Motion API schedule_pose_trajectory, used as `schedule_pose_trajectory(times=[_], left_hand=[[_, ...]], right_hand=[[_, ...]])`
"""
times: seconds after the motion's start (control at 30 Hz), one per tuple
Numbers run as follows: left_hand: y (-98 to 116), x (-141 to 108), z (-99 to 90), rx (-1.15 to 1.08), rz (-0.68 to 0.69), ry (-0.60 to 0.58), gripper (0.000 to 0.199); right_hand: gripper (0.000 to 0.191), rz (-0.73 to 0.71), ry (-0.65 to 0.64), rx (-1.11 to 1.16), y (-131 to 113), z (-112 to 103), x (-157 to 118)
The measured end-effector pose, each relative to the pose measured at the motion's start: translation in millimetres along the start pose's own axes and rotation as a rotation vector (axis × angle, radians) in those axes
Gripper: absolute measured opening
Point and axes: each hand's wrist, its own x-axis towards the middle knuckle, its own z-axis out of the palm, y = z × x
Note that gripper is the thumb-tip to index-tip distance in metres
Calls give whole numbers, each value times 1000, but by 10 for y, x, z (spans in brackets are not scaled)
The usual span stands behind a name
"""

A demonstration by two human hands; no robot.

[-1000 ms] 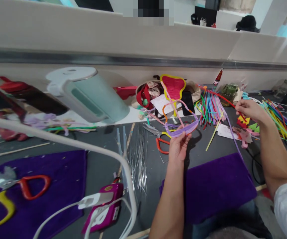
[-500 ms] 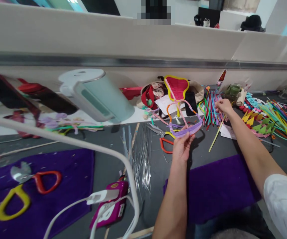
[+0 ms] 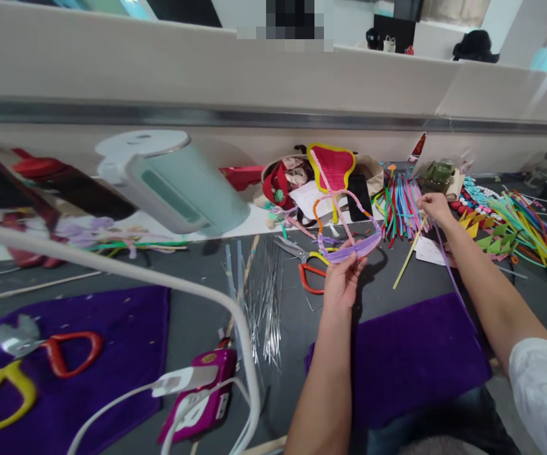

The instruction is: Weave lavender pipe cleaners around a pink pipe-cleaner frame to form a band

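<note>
My left hand is closed on the lower edge of a pipe-cleaner frame, wound in purple, orange and pink, which it holds up over the table. My right hand pinches a long purple pipe cleaner beside a bundle of coloured pipe cleaners. The strip trails down past my forearm to the folded purple cloth. Scissors with red and yellow handles lie just left of my left hand. A yellow-green pipe cleaner rests between my hands.
Thin silver wires, a magenta power bank and a white cable lie to the left. Shears rest on another purple cloth. A pale blue kettle and a red-yellow piece stand behind; more pipe cleaners lie right.
My right hand has drawn slightly right, and a purple pipe cleaner now hangs from it. My left hand still holds the frame. The view has shifted slightly.
</note>
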Motion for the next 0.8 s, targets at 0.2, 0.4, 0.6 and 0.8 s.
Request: schedule_pose_trajectory(times=[0.2, 0.4, 0.6, 0.8], left_hand=[[-34, 32, -43, 18, -1, -8, 36], [-37, 37, -51, 19, -13, -5, 36], [-63, 41, -43, 23, -10, -2, 36], [-121, 62, -49, 56, -13, -34, 40]], right_hand=[[18, 106, -100, -262, -152, 320, -8], [34, 235, -122, -460, -197, 424, -7], [29, 266, -98, -350, -97, 476, 94], [11, 473, -146, 137, -93, 378, 107]])
